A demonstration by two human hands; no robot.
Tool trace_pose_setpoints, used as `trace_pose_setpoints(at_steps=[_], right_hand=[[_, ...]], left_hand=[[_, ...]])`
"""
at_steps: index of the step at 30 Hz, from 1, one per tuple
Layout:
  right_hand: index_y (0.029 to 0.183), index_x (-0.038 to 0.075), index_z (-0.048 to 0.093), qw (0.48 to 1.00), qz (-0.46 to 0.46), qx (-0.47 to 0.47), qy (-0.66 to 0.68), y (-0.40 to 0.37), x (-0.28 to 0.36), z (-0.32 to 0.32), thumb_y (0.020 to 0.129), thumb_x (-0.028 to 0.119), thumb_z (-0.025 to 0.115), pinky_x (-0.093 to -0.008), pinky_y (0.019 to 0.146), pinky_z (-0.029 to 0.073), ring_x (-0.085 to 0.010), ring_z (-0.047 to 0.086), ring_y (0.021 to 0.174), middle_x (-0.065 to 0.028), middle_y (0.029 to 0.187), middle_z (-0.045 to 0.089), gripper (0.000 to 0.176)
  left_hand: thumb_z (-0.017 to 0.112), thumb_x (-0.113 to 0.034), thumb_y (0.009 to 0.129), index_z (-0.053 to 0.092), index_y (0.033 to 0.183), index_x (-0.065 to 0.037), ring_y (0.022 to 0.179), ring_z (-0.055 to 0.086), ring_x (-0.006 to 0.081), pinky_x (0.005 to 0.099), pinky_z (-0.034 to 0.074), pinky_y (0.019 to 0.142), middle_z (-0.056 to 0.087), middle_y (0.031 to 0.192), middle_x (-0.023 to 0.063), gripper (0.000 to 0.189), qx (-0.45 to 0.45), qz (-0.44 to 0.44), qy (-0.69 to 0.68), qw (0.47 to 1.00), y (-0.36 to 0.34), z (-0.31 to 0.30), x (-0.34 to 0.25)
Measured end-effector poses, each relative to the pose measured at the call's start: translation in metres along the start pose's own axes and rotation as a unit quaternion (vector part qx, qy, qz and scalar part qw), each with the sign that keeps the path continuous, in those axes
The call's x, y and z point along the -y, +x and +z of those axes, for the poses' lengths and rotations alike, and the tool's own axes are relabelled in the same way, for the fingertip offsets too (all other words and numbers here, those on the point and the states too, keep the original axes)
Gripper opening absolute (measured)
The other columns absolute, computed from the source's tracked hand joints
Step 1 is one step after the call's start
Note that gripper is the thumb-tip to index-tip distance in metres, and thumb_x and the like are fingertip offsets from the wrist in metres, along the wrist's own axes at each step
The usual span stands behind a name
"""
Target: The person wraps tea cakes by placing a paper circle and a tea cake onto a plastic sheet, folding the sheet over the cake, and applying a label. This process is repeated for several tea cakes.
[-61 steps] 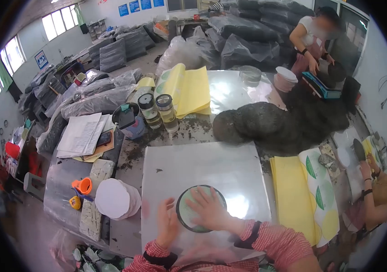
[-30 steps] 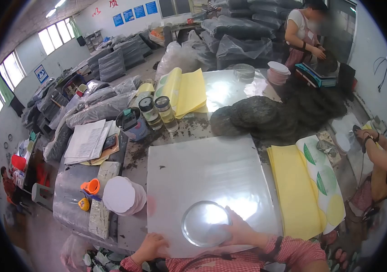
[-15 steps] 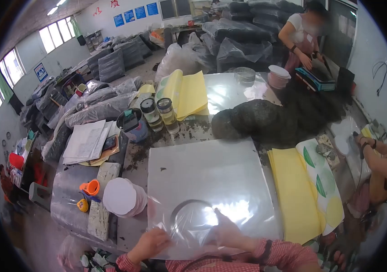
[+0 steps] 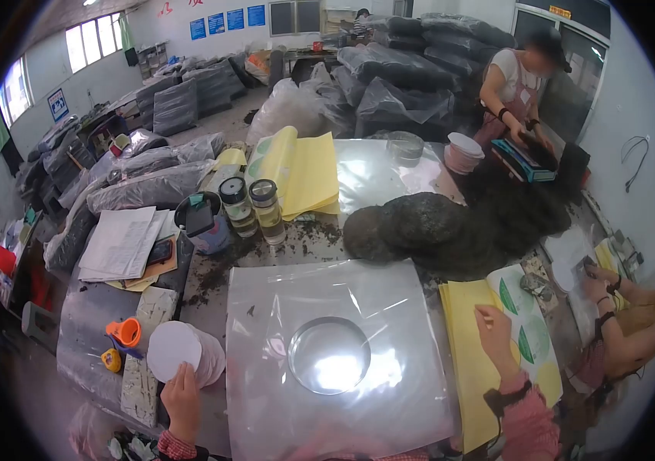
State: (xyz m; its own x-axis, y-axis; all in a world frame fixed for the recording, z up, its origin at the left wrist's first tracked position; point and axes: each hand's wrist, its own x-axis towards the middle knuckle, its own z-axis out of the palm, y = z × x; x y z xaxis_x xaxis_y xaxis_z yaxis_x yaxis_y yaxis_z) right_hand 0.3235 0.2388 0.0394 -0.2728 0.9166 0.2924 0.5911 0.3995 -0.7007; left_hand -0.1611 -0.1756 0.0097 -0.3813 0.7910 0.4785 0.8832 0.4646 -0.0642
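Note:
A clear round ring (image 4: 330, 356) lies on a stack of transparent plastic sheets (image 4: 266, 307) in front of me. My left hand (image 4: 181, 401) has its fingertips pinched at the lower edge of the top disc on a stack of white round discs (image 4: 175, 352). Over the yellow sheets (image 4: 466, 346) on the right, my right hand (image 4: 496, 336) is raised with its fingers curled; whether anything is between them is too small to tell. Green-and-white printed sheets (image 4: 523, 307) lie beside it.
A dark, crumbly heap (image 4: 427, 230) lies beyond the sheets. Two lidded jars (image 4: 267, 212) and a bucket (image 4: 208, 223) stand left of it. An orange cup (image 4: 125, 332) sits far left. Two co-workers (image 4: 516, 84) (image 4: 635, 323) work at the right.
Both hands have left the plastic sheets: the left moved left to the white discs, the right moved up and right over the yellow sheets. The view has shifted slightly.

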Motion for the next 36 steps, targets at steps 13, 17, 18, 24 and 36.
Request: trace_pose_setpoints(at_steps=[13,17,18,24,36], right_hand=[[0.100,0.000,0.067,0.903,0.194,-0.104,0.369,0.200,-0.043,0.125,0.099,0.013,0.063,-0.0271,0.067,0.057,-0.0149,0.067,0.073,-0.0066,0.088,0.071,0.014],[0.105,-0.003,0.060,0.832,0.283,-0.106,0.466,0.182,-0.044,0.120,0.099,0.018,0.064,-0.0328,0.062,0.062,-0.0168,0.066,0.069,-0.0101,0.089,0.066,0.022],[0.104,-0.005,0.059,0.872,0.274,-0.096,0.395,0.184,-0.039,0.120,0.097,0.020,0.067,-0.0326,0.058,0.061,-0.0171,0.065,0.064,-0.0106,0.087,0.065,0.027],[0.086,-0.003,0.065,0.907,0.290,-0.077,0.295,0.209,-0.036,0.160,0.093,0.027,0.073,-0.0298,0.039,0.041,-0.0126,0.059,0.054,-0.0060,0.070,0.062,0.032],[0.091,-0.002,0.060,0.861,0.240,0.317,0.318,-0.087,0.093,0.135,0.094,0.022,0.073,-0.0284,0.052,0.050,-0.0144,0.060,0.055,-0.0065,0.067,0.061,0.027]], left_hand=[[0.072,-0.005,0.075,0.077,0.099,-0.009,0.096,0.074,0.0230,0.0341,0.059,0.077,0.075,0.104,0.0072,0.024,-0.044,0.184,-0.291,0.938,0.060,-0.013,-0.183],[0.068,-0.010,0.079,0.075,0.107,-0.011,0.102,0.073,0.0212,0.0331,0.059,0.081,0.074,0.109,0.0048,0.029,0.037,0.185,-0.302,0.935,0.036,0.049,-0.206],[0.069,-0.010,0.079,0.075,0.105,-0.012,0.101,0.073,0.0219,0.0342,0.059,0.079,0.075,0.108,0.0052,0.027,0.040,0.191,-0.301,0.933,0.037,0.050,-0.205],[0.071,-0.011,0.081,0.071,0.117,-0.012,0.104,0.070,0.0260,0.0366,0.057,0.084,0.071,0.120,0.0076,0.036,0.105,0.192,-0.300,0.928,0.035,0.051,-0.200],[0.076,-0.026,0.084,0.058,0.134,0.000,0.095,0.064,0.0348,0.0419,0.053,0.085,0.067,0.118,0.0160,0.059,0.078,0.070,-0.300,0.948,0.062,0.036,-0.182]])
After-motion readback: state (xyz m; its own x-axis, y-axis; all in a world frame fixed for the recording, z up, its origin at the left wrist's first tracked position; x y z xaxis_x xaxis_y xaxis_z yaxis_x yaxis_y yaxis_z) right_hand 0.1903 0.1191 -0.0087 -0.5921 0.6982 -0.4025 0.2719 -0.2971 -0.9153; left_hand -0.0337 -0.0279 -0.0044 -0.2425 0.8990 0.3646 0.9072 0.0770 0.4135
